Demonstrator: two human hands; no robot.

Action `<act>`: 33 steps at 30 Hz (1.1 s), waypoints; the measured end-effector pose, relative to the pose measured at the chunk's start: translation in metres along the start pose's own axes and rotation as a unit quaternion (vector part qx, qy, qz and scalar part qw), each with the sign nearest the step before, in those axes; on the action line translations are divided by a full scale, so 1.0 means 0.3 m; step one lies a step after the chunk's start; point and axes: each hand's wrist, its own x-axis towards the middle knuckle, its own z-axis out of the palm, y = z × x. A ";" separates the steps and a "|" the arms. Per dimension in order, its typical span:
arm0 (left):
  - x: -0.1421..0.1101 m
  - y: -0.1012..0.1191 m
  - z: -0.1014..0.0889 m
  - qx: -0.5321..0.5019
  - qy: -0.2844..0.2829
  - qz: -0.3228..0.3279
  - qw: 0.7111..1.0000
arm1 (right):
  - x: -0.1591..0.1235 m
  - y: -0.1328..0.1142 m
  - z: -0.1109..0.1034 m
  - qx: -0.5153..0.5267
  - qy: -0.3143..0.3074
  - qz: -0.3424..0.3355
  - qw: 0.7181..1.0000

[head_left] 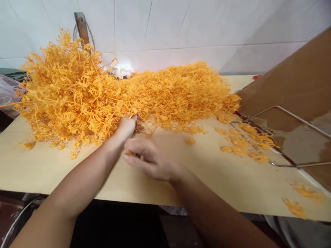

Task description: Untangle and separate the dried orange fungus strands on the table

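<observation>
A large heap of orange plastic flower pieces (74, 93), spidery and thin-stemmed, fills the left of the table. My left hand (128, 124) reaches into its right edge, closed around some stems; its fingers are partly covered by the pieces. Just in front and to the right, my right hand (147, 156) is curled, with a small orange bit (132, 154) showing between thumb and fingers. Its outline is slightly blurred. Behind both hands a second, flatter orange pile (181, 93) stretches to the right.
Loose orange flowers (240, 143) lie by a bent metal wire frame (284, 166) at right. A brown cardboard sheet (292, 79) leans there. More pieces (294, 207) sit near the table's front edge (129, 201). A wooden-handled tool (81, 27) stands against the tiled wall.
</observation>
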 end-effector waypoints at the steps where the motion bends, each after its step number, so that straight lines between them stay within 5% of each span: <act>1: 0.005 -0.001 -0.001 0.015 0.011 0.003 1.000 | 0.001 -0.008 0.002 0.020 -0.010 0.008 1.000; 4: 0.002 -0.002 -0.011 0.059 -0.008 0.004 0.998 | -0.005 0.015 -0.049 0.085 0.106 0.107 0.985; 7: -0.018 -0.002 -0.021 0.115 -0.063 0.029 0.991 | -0.012 0.089 -0.150 0.188 0.303 0.220 0.908; 10: -0.035 0.000 -0.019 0.138 -0.116 0.059 0.982 | 0.002 0.163 -0.225 0.214 0.370 0.302 0.852; 13: -0.042 0.000 -0.012 0.145 -0.146 0.069 0.976 | 0.045 0.205 -0.240 0.139 0.353 0.315 0.870; 19: -0.042 -0.005 -0.026 0.156 -0.169 0.077 0.970 | 0.115 0.219 -0.200 -0.201 0.283 0.264 0.900; 27: -0.056 0.018 -0.023 -0.005 -0.156 0.018 0.988 | -0.009 0.147 -0.130 -0.200 0.230 0.227 0.925; 33: -0.053 -0.001 -0.001 -0.077 -0.056 0.030 0.995 | -0.024 0.107 -0.039 -0.226 0.127 0.192 0.947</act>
